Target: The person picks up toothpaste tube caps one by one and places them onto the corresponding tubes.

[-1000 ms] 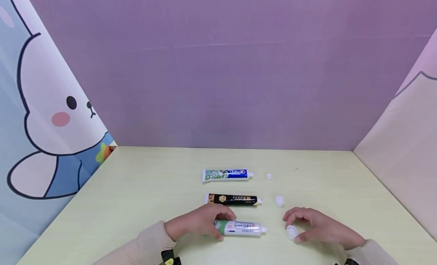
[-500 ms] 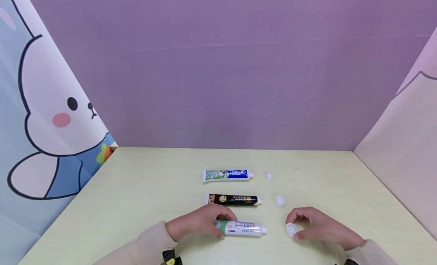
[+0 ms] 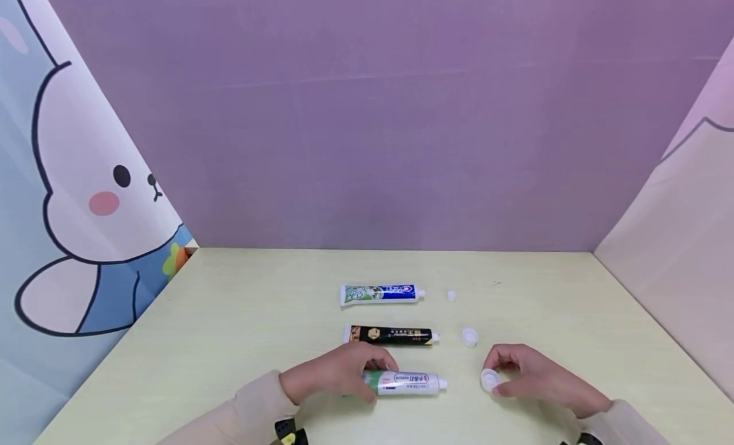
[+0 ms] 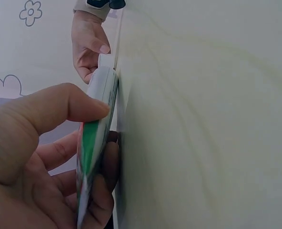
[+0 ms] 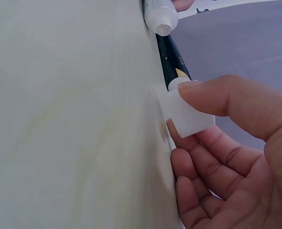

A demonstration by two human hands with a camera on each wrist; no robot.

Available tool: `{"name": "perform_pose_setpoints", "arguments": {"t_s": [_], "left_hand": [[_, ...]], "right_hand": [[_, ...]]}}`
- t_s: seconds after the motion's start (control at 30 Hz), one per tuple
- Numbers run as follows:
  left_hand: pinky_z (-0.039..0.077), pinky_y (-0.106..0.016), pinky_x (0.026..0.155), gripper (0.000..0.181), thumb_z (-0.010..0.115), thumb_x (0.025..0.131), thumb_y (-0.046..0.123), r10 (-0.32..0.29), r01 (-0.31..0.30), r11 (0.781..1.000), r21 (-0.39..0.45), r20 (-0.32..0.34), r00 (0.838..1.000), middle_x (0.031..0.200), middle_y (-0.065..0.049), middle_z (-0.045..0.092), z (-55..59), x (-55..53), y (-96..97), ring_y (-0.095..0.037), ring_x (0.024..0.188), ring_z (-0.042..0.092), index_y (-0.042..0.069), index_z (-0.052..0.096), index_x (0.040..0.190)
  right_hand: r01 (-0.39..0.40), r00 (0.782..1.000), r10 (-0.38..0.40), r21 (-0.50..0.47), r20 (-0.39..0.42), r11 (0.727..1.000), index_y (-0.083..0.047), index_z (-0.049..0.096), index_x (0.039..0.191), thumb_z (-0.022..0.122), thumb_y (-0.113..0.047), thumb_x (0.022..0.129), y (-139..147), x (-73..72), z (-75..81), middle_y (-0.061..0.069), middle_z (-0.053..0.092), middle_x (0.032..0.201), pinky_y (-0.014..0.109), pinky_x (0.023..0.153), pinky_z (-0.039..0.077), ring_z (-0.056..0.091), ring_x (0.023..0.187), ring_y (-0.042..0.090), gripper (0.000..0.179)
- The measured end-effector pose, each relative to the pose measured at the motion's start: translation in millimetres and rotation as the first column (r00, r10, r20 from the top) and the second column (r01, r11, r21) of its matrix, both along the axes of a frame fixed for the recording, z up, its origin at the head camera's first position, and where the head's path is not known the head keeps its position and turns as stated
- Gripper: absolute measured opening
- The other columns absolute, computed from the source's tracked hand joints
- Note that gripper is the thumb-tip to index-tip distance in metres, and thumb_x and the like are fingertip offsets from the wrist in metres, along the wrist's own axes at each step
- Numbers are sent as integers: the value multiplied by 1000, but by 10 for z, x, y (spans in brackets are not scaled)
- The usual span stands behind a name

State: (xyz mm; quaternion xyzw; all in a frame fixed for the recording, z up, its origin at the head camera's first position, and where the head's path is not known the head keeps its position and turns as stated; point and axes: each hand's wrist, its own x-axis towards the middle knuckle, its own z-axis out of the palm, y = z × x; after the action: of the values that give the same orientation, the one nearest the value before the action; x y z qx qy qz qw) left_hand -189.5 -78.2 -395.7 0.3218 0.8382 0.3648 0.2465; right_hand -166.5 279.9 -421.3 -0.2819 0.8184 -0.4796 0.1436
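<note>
My left hand grips the tail end of a white and green toothpaste tube, thumb on one side and fingers on the other. The tube lies low at the table, its uncapped nozzle facing right. In the left wrist view the tube's green part shows between thumb and fingers. My right hand pinches a white cap between thumb and fingers, a little right of the nozzle. The right wrist view shows that cap tilted at the thumb tip; whether it touches the table I cannot tell.
Behind the held tube lies a black toothpaste tube, uncapped, with a white cap to its right. Farther back is a blue and green toothpaste tube with a small white cap. A purple panel stands behind the table.
My right fingers have closed on the white cap and shifted it slightly away from me, tilting it. The left hand and its tube have stayed almost still.
</note>
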Motion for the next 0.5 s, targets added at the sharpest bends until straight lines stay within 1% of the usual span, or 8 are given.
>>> {"name": "perform_pose_setpoints", "arguments": {"t_s": [0.17, 0.23, 0.4, 0.5], "left_hand": [[43, -19, 77, 49, 75, 65, -3, -7, 7, 1000, -13, -31, 999, 95, 13, 61, 4, 4, 3, -1, 84, 53, 18, 66, 108], [42, -19, 76, 49, 74, 64, -3, -6, 6, 1000, -10, -33, 999, 95, 12, 61, 4, 6, 0, -1, 84, 52, 18, 66, 107], [43, -20, 75, 47, 74, 64, -4, 5, -5, 1000, 27, -15, 1000, 94, 9, 62, -22, 3, -16, -2, 83, 52, 17, 67, 106], [43, -21, 75, 45, 74, 65, -4, 25, -25, 998, 57, 7, 1000, 93, 9, 62, -44, -8, -29, -3, 83, 53, 15, 68, 106]], "right_hand": [[-4, 1000, 4, -24, 11, 1000, -7, 61, 93, 70, -4, 77, -7, -6, -2, -3, 58, 87, 21, 68, 43, 52, 78, 8, 19], [-8, 1000, 9, -36, 15, 999, -7, 61, 94, 69, -3, 78, -8, -6, -2, -2, 58, 86, 21, 67, 43, 52, 77, 8, 18], [-14, 1000, 15, -49, 18, 999, -6, 61, 95, 68, -2, 79, 1, -5, -2, -2, 59, 87, 22, 66, 44, 52, 76, 5, 18], [-25, 999, 27, -66, 23, 998, -3, 60, 96, 66, 0, 80, 14, -10, 1, -2, 59, 88, 22, 64, 44, 52, 76, 4, 18]]}}
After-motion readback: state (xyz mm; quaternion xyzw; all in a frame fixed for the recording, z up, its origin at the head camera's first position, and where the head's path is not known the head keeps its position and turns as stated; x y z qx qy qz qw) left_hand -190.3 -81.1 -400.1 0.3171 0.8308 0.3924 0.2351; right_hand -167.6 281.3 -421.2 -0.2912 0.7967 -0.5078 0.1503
